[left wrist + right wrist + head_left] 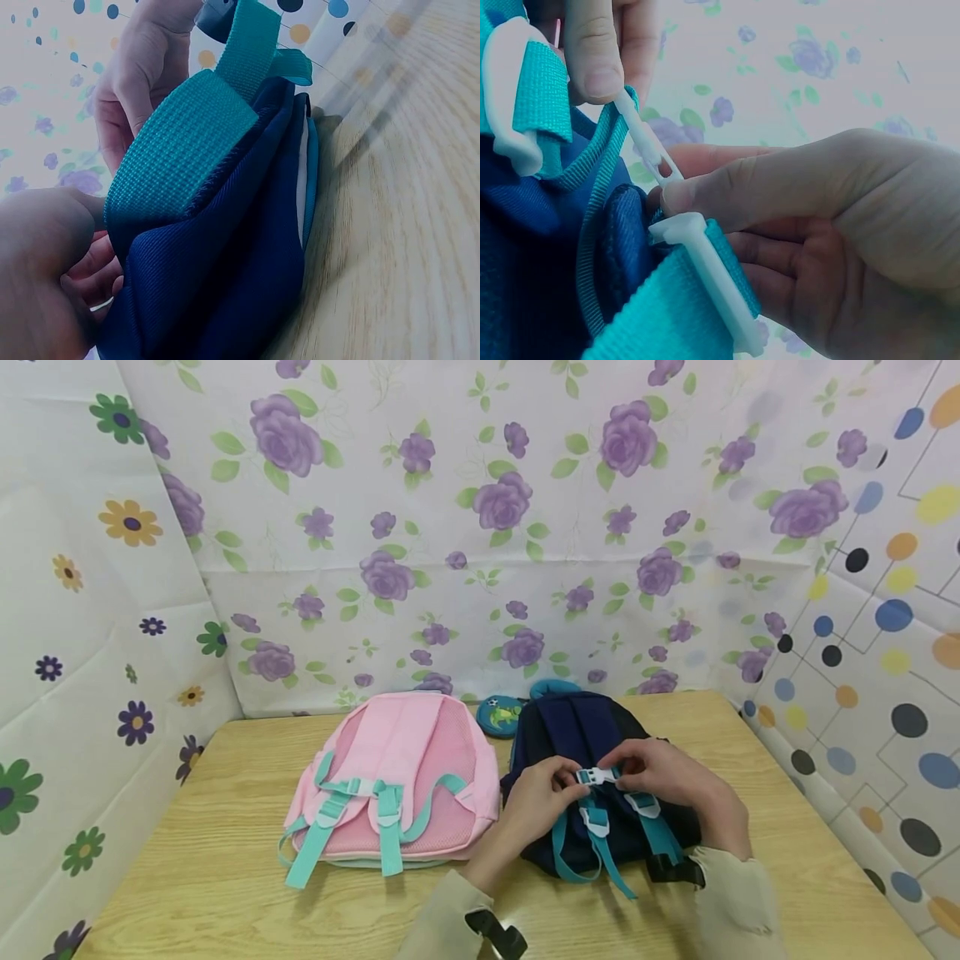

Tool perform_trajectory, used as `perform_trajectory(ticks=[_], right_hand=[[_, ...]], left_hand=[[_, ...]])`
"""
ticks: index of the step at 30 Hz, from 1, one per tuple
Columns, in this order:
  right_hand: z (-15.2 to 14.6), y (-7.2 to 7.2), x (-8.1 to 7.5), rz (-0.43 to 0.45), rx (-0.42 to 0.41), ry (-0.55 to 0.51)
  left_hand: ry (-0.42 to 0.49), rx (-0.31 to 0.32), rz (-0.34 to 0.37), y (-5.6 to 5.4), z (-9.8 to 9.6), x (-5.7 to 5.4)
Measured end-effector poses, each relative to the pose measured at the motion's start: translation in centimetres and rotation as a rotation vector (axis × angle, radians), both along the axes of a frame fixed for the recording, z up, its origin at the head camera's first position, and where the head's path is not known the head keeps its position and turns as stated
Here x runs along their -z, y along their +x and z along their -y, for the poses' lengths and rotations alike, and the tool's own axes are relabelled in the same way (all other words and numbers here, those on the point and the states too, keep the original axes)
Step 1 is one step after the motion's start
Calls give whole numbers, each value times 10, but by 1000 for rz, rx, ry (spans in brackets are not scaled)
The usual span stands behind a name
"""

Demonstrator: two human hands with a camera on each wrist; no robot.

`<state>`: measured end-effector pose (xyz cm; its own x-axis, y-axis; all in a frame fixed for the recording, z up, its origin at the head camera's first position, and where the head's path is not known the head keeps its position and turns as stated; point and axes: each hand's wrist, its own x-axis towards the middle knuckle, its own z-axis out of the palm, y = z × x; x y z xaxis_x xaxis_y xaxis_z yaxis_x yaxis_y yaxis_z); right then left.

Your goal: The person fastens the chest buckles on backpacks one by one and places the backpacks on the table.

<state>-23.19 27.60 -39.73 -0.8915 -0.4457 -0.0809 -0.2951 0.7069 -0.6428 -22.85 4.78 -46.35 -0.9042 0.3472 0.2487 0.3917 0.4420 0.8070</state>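
Observation:
A dark navy backpack (577, 722) with teal straps lies on the table with its strap side up. Across its straps sits a white plastic buckle (596, 776), whose halves look joined in one line. My left hand (542, 793) pinches the buckle's left end between thumb and fingers. At the other end, my right hand (667, 772) pinches it with thumb and forefinger. In the right wrist view the buckle (646, 142) spans both thumbs, beside a white strap adjuster (716, 281). The left wrist view hides the buckle behind a teal strap (180, 146).
A pink backpack (397, 735) with mint straps lies just left of the navy one. Behind them is a round blue pouch (498, 717) with a green cartoon figure. Wood-grain table (225, 877) extends in front; patterned cloths hang on three sides.

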Motion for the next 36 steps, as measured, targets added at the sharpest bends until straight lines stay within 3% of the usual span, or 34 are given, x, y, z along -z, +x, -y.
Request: perform_trajectory(ticks=[18,30,36], right_hand=[[9,0,1,-28,-30,22],[5,-4,6,40,-24,10],[1,-4,7,-1,-19,0]], left_hand=[[-39,-19,-25,3,-1,1],[-16,14,0,2,0,-1],[-27,9,-31,0,6,-5]])
